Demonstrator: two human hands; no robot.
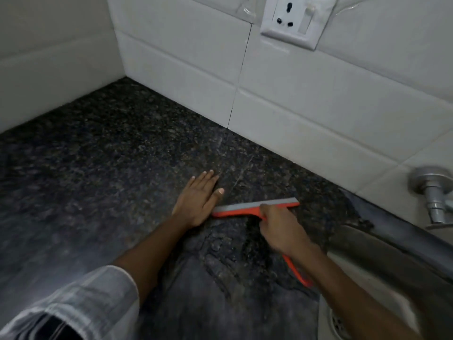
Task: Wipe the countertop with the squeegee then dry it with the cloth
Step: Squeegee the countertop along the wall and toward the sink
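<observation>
White tiled walls (306, 114) meet in the far left corner, a white socket plate (293, 22) sits high on the far wall, and a metal tap (432, 192) juts out at the right under dim light.

I see white wall tiles (306, 114) behind, a white socket-and-switch plate (295, 20) mounted on them, a chrome tap valve (434, 192) at right, steel sink (382, 261) below with drain strainer (339, 323).
</observation>
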